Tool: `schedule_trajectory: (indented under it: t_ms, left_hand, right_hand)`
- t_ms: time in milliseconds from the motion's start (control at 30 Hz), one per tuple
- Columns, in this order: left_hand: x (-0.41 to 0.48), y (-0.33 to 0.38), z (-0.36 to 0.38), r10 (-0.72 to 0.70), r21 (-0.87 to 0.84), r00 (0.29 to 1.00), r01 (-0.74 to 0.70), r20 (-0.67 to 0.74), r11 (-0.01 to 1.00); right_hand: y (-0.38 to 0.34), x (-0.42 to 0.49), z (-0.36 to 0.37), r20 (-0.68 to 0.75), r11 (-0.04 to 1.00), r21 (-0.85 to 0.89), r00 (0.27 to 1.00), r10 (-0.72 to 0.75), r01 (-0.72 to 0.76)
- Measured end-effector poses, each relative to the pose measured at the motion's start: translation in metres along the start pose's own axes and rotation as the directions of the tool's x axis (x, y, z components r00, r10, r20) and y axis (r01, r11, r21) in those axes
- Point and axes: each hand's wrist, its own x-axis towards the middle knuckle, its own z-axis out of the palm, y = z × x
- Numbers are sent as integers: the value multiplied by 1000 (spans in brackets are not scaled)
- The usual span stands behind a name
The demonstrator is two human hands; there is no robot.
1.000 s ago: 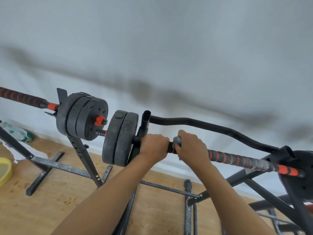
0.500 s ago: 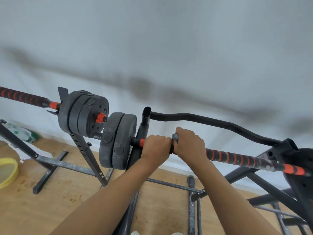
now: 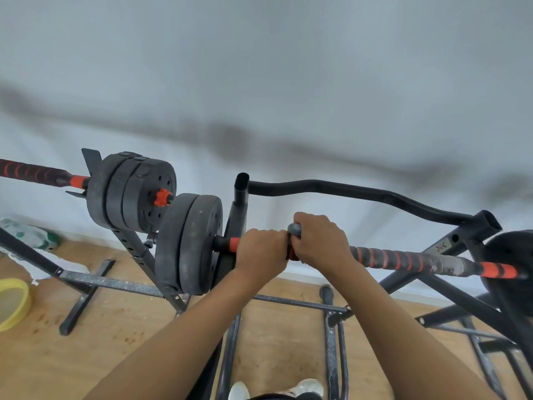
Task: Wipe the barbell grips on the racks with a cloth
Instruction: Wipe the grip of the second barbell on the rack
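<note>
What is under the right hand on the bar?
A grey cloth peeks out at the thumb side of the right hand, wrapped on the striped grip. The hand covers the rest of the cloth and the grip beneath.

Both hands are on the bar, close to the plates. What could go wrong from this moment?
1. The left hand grips the barbell grip right beside the rack upright and the weight plates. Sliding leftward could pinch that hand.
2. The right hand holds the cloth at the same end, so the long scuffed stretch to the right may go unwiped.
</note>
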Motion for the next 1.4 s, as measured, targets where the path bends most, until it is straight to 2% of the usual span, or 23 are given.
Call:
schedule_trajectory:
  t_ms: [67, 100, 200, 267, 300, 333, 400, 500, 633, 700, 767, 833, 900, 1000, 1133, 1233, 1333, 1367, 1400]
  left_hand:
    - [-4, 4, 5, -34, -24, 998, 33, -45, 999]
    - [-3, 4, 4, -49, -89, 999, 48, -10, 995]
    - [11, -6, -10, -37, -309, 967, 116, 253, 944]
    - [16, -10, -24, 4, -265, 907, 119, 420, 957]
    - [15, -8, -25, 15, -222, 900, 91, 435, 971]
    - [11, -5, -24, 11, -196, 915, 74, 404, 978]
    - [2, 0, -18, -17, -134, 967, 53, 254, 990]
    - [-13, 3, -3, -12, -32, 996, 15, 85, 999]
    - [-18, 4, -1, -7, -78, 998, 12, 63, 997]
    - [-19, 0, -5, 31, -179, 997, -18, 73, 984]
    - [-25, -4, -7, 96, -260, 995, -87, 25, 962]
    - [-31, -1, -6, 118, -249, 992, -124, -41, 960]
    - [-34, 6, 0, 100, -159, 993, -110, -67, 981]
    - [-30, 12, 3, 43, -45, 999, -44, -21, 998]
    - [-20, 10, -4, 8, -27, 1000, -7, 26, 1000]
    - [-4, 7, -12, 13, -99, 989, 2, 146, 995]
    - [18, -3, -20, 80, -235, 907, 21, 414, 972]
    - [22, -6, -22, 107, -272, 891, 18, 441, 962]
    - [23, -8, -21, 125, -298, 903, 3, 410, 955]
  right_hand:
    - [2, 2, 0, 3, 1000, 4, 1000, 6, -6]
    - [4, 2, 0, 10, 1000, 11, 1000, 6, -6]
    - [6, -2, -4, 75, 998, 62, 997, 5, -10]
    - [7, -6, -5, 111, 998, 59, 994, -4, -3]
    - [7, -7, -5, 114, 999, 46, 993, -9, 4]
    - [8, -8, -4, 111, 999, 33, 994, -9, 6]
    - [7, -9, -2, 107, 999, 38, 994, -9, 4]
    - [3, -2, 0, 134, 999, 50, 991, -16, 9]
    - [6, 12, -7, 191, 998, 64, 982, -15, 2]
    - [16, 14, -15, 131, 997, 70, 991, 12, -22]
    - [24, 11, -24, 55, 999, 37, 998, 14, -16]
    - [28, 6, -28, 79, 999, -21, 997, -22, 24]
    - [26, 1, -26, 161, 996, -73, 986, -43, 56]
    - [20, -12, -18, 235, 993, -76, 969, -71, 91]
    - [16, -29, -13, 188, 973, -154, 972, -141, 171]
    - [21, -40, -10, 146, 967, -165, 974, -170, 194]
    - [23, -44, -8, 131, 957, -205, 974, -183, 207]
    - [23, -43, -8, 131, 954, -213, 974, -186, 211]
    - [23, -41, -9, 132, 951, -221, 973, -189, 214]
